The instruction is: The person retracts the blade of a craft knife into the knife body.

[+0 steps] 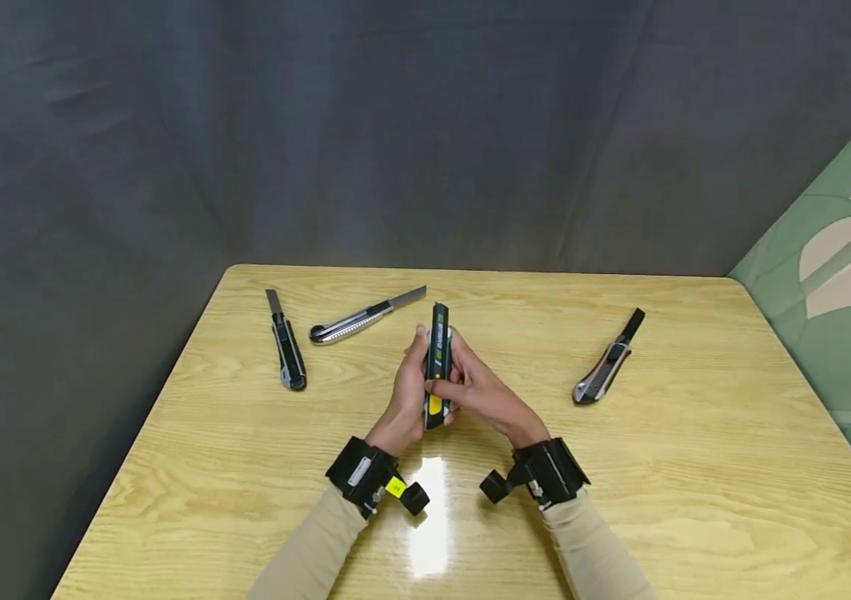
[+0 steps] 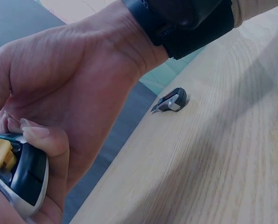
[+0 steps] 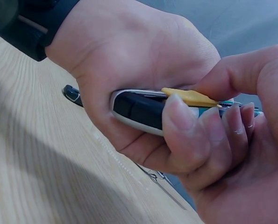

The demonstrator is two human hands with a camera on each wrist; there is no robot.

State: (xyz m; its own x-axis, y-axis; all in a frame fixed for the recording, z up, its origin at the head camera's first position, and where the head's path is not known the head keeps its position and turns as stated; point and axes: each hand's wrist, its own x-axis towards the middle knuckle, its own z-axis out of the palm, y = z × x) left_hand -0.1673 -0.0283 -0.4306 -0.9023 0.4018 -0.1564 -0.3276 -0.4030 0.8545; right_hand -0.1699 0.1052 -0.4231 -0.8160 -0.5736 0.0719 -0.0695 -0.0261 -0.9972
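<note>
I held a utility knife (image 1: 438, 337) in both hands, over the near middle of the bench (image 1: 710, 467), its nose pointing away from me and its butt toward my wrists. My left grip (image 1: 404, 393) was narrow, fingers curled round the knife's dark casing from one side; my right grip (image 1: 487, 395) closed on it from the other, with the thumb (image 1: 446, 389) lying across the top at the yellow slider (image 1: 435, 406). The slider sat in the slot of the casing, standing a little proud of it, and a pale edging ran round the butt. How much blade lay inside the casing I could not tell.

Three more knives lay on the bench, well apart from my hands or nearly so. To the left, a black and grey knife (image 1: 289, 354) had its blade jutting from the far end of the handle. Between it and my hands, a silver knife (image 1: 352, 325) lay aslant, blade out, the tip near the nose of the one I held. Off to the right, a grey and black knife (image 1: 603, 372) had a dark strip reaching out of its handle, pointing away from me.

Black bands (image 1: 549, 472) circled both my wrists.
</note>
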